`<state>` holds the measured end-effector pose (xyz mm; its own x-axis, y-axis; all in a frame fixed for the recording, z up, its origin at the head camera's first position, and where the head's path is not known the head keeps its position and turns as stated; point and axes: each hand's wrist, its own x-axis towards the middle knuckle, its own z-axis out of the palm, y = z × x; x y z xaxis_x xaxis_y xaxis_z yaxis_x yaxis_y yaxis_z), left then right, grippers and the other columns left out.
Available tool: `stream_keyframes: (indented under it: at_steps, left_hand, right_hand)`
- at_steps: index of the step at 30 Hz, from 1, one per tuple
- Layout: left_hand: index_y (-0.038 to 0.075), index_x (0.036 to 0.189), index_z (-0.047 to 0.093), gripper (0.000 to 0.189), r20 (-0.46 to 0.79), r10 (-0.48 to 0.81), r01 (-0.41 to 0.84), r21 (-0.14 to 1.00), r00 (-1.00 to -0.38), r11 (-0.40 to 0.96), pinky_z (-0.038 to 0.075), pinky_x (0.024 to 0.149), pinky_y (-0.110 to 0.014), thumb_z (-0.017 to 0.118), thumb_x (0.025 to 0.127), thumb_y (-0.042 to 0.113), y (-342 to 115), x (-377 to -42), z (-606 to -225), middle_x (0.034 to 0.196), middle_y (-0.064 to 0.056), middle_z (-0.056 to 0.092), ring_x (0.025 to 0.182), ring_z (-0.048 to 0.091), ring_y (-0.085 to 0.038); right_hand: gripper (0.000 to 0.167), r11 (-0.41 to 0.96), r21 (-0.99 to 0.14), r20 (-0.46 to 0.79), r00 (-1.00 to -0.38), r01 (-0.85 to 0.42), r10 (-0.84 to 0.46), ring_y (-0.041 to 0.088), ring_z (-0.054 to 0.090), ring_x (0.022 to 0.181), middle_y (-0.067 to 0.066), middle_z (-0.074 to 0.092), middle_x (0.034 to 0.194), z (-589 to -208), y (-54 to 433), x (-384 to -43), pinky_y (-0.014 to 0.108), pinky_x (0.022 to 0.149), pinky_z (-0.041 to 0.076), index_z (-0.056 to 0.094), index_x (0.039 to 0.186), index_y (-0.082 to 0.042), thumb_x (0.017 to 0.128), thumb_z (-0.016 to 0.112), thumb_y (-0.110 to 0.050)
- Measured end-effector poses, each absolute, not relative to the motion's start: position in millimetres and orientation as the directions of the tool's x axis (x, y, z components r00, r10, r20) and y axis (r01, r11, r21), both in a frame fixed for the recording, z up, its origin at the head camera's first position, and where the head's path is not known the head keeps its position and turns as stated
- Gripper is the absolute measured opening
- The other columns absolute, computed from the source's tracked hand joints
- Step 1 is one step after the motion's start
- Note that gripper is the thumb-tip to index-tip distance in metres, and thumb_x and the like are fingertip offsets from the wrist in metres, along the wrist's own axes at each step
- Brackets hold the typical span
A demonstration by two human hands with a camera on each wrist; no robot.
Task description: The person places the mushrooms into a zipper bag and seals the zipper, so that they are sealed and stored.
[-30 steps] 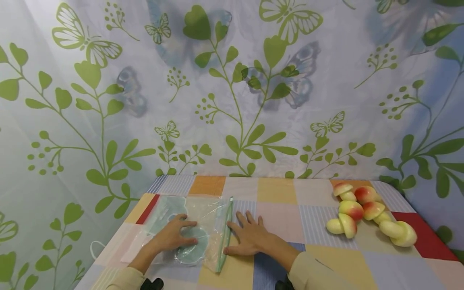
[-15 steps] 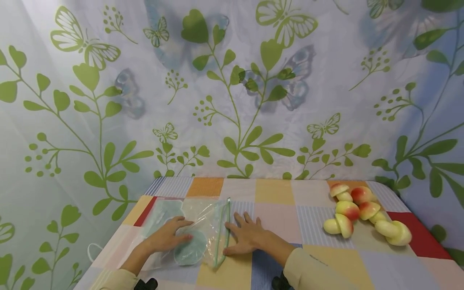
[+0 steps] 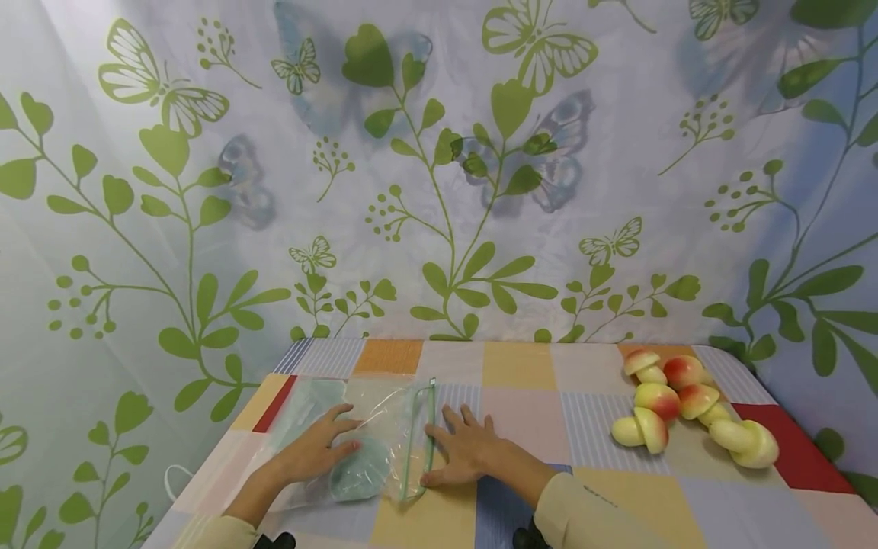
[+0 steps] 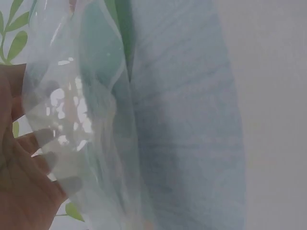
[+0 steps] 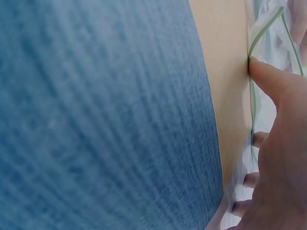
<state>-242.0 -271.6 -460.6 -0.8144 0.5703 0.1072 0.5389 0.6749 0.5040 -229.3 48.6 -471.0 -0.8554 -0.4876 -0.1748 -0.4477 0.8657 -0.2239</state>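
Observation:
A clear plastic zip bag (image 3: 384, 396) with pale blue-green printing lies flat at the table's left, its green-edged mouth facing right. At that mouth the two green zip strips (image 3: 408, 450) stand apart with a narrow gap between them. My left hand (image 3: 312, 454) rests on the bag's upper film with fingers spread; in the left wrist view, film (image 4: 72, 105) bulges up before the fingertips. My right hand (image 3: 466, 451) lies flat beside the mouth, fingers spread, thumb and index finger at the right-hand strip. In the right wrist view its thumb (image 5: 268, 76) touches the green edge.
Several mushroom-shaped pieces (image 3: 657, 400), pale yellow with some red-orange caps, lie in a cluster at the table's right. A patchwork cloth (image 3: 521, 366) covers the table. Behind it hangs a leaf-and-butterfly curtain (image 3: 384, 267). A white loop (image 3: 177, 482) shows by the left edge.
The green strips of the bag's mouth have parted, the upper one shifting left. My left hand has slid slightly left on the film. My right hand has stayed beside the edge.

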Motion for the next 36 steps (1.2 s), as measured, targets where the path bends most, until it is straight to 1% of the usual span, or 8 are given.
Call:
stream_keyframes:
  at_steps: [8, 12, 16, 19, 22, 26, 31, 36]
  left_hand:
    - [-0.003, 0.134, 0.064, 0.038, 0.157, 0.607, 0.593, 0.497, -0.779, 0.633, 0.039, 0.104, -0.066, 0.064, 0.103, 0.018, -267, -244, -461, 0.139, -0.022, 0.060, 0.129, 0.053, -0.047]
    - [-0.002, 0.144, 0.056, 0.044, 0.152, 0.617, 0.591, 0.526, -0.772, 0.611, 0.042, 0.104, -0.063, 0.063, 0.103, 0.012, -265, -246, -461, 0.140, -0.019, 0.061, 0.128, 0.057, -0.042]
    - [0.013, 0.158, 0.043, 0.058, 0.108, 0.630, 0.564, 0.578, -0.769, 0.590, 0.042, 0.103, -0.064, 0.060, 0.103, 0.004, -262, -247, -461, 0.144, -0.016, 0.059, 0.131, 0.055, -0.039]
    - [0.019, 0.158, 0.045, 0.062, 0.097, 0.647, 0.566, 0.593, -0.756, 0.573, 0.041, 0.104, -0.064, 0.057, 0.102, -0.003, -260, -248, -459, 0.145, -0.012, 0.059, 0.134, 0.053, -0.037]
    - [0.013, 0.151, 0.054, 0.055, 0.109, 0.663, 0.590, 0.577, -0.740, 0.564, 0.041, 0.106, -0.062, 0.055, 0.100, -0.008, -258, -248, -457, 0.146, -0.008, 0.059, 0.135, 0.052, -0.037]
    - [0.002, 0.142, 0.060, 0.045, 0.137, 0.673, 0.622, 0.548, -0.726, 0.559, 0.043, 0.106, -0.057, 0.054, 0.099, -0.009, -259, -248, -457, 0.141, -0.012, 0.062, 0.132, 0.054, -0.039]
    - [-0.002, 0.139, 0.060, 0.039, 0.150, 0.658, 0.608, 0.572, -0.738, 0.551, 0.044, 0.103, -0.060, 0.056, 0.101, -0.001, -258, -248, -458, 0.140, -0.017, 0.062, 0.131, 0.054, -0.042]
    - [0.000, 0.136, 0.063, 0.047, 0.132, 0.589, 0.540, 0.591, -0.797, 0.599, 0.045, 0.101, -0.063, 0.071, 0.099, 0.029, -253, -250, -460, 0.133, -0.015, 0.066, 0.127, 0.057, -0.043]
  right_hand:
    - [0.094, 0.869, -0.220, -0.185, -0.855, -0.443, -0.484, 0.049, 0.023, 0.150, 0.016, 0.026, 0.167, -470, 47, -229, 0.077, 0.108, 0.025, 0.040, 0.160, -0.026, 0.085, 0.057, -0.081]
    - [0.094, 0.866, -0.223, -0.188, -0.852, -0.448, -0.489, 0.049, 0.022, 0.150, 0.016, 0.025, 0.167, -470, 47, -229, 0.077, 0.108, 0.025, 0.039, 0.161, -0.026, 0.086, 0.057, -0.080]
    - [0.094, 0.869, -0.225, -0.182, -0.857, -0.441, -0.482, 0.048, 0.022, 0.150, 0.016, 0.026, 0.167, -470, 47, -228, 0.077, 0.108, 0.024, 0.041, 0.160, -0.026, 0.086, 0.057, -0.080]
    - [0.093, 0.873, -0.218, -0.183, -0.861, -0.436, -0.475, 0.048, 0.022, 0.150, 0.015, 0.026, 0.166, -472, 47, -227, 0.076, 0.109, 0.023, 0.040, 0.160, -0.027, 0.086, 0.057, -0.081]
    - [0.093, 0.875, -0.222, -0.184, -0.863, -0.430, -0.471, 0.048, 0.021, 0.150, 0.015, 0.026, 0.167, -473, 47, -228, 0.077, 0.109, 0.023, 0.040, 0.160, -0.028, 0.086, 0.056, -0.081]
    - [0.092, 0.870, -0.236, -0.179, -0.861, -0.432, -0.476, 0.049, 0.021, 0.150, 0.016, 0.026, 0.167, -474, 47, -227, 0.077, 0.109, 0.022, 0.041, 0.160, -0.028, 0.086, 0.057, -0.080]
    - [0.092, 0.867, -0.239, -0.173, -0.859, -0.438, -0.482, 0.049, 0.021, 0.150, 0.016, 0.026, 0.167, -474, 48, -227, 0.077, 0.108, 0.022, 0.041, 0.160, -0.028, 0.086, 0.057, -0.080]
    - [0.093, 0.869, -0.231, -0.174, -0.861, -0.437, -0.479, 0.049, 0.021, 0.150, 0.016, 0.025, 0.167, -476, 48, -227, 0.078, 0.108, 0.022, 0.040, 0.160, -0.028, 0.086, 0.055, -0.081]
